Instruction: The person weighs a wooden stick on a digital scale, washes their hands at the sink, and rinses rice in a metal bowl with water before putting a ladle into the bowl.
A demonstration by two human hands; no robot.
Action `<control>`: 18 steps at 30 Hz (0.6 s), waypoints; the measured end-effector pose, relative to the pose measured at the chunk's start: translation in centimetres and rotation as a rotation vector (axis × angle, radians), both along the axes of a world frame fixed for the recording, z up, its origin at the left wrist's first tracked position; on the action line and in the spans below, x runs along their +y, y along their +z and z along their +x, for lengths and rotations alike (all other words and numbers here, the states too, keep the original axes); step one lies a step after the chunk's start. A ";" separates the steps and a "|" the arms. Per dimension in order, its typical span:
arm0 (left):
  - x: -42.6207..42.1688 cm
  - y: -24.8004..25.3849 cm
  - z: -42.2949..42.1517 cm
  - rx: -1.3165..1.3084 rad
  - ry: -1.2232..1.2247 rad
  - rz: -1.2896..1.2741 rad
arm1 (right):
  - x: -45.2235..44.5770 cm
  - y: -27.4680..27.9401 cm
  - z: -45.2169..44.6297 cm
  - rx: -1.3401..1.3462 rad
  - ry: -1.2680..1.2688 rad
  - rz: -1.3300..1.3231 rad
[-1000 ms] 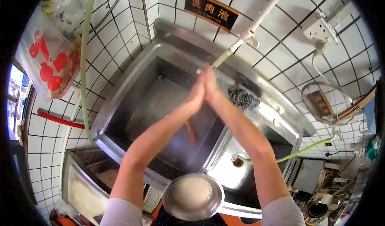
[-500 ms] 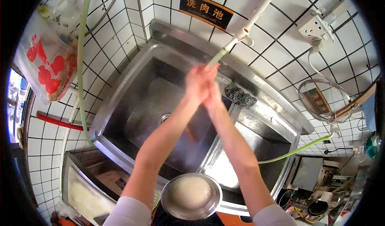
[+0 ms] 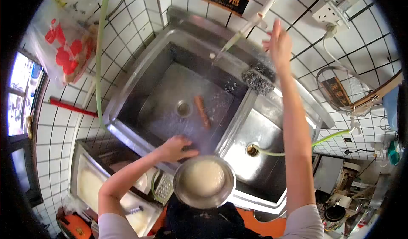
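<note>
My left hand (image 3: 176, 148) is over the front edge of the left sink basin (image 3: 165, 94), fingers spread and holding nothing, just left of a metal bowl (image 3: 202, 181) of cloudy pale liquid at the sink's front edge. Raised near the wall, my right hand (image 3: 279, 46) has its fingers apart with nothing in them, right of the white tap (image 3: 256, 19). Water runs from the tap's pale green hose end (image 3: 231, 42). A brown stick-like object (image 3: 202, 111) lies in the left basin beside the drain (image 3: 183, 108).
Dark wire scourers (image 3: 258, 80) sit on the sink ledge. The right basin (image 3: 265, 133) has a green hose leading into its drain. A plastic bag (image 3: 66, 48) hangs at the left, a strainer (image 3: 344, 90) at the right. A grater (image 3: 162, 187) is left of the bowl.
My hands, pressed together under the tap before, have come apart. The left has moved down toward the bowl, the right up and rightward. The view has shifted slightly.
</note>
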State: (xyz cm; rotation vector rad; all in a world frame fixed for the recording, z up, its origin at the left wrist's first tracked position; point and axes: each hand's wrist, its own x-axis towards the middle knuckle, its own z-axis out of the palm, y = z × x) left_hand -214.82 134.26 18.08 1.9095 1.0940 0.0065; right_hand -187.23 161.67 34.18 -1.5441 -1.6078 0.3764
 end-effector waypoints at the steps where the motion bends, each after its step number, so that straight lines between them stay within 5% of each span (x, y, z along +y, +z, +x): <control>1: -3.2 -2.5 -0.8 0.145 -0.054 0.021 | 0.9 1.7 -0.1 -0.162 0.135 -0.001; 4: -5.6 0.8 -1.0 0.112 0.216 -0.613 | 0.8 4.2 -5.5 -0.588 0.090 -0.014; 7: -7.8 1.1 -0.6 0.001 0.318 -0.714 | 1.3 1.0 -3.2 -0.291 0.109 0.048; 10: -9.3 -4.3 -2.2 -0.146 0.404 -0.823 | -0.5 0.0 -2.6 -0.159 0.063 0.042; 13: -7.6 -0.8 -2.1 -0.260 0.604 -0.902 | 1.3 0.1 -2.8 -0.243 0.105 0.337; 18: -2.7 0.7 -1.4 -0.591 0.889 -0.825 | 2.1 0.1 -3.1 -0.343 0.062 0.306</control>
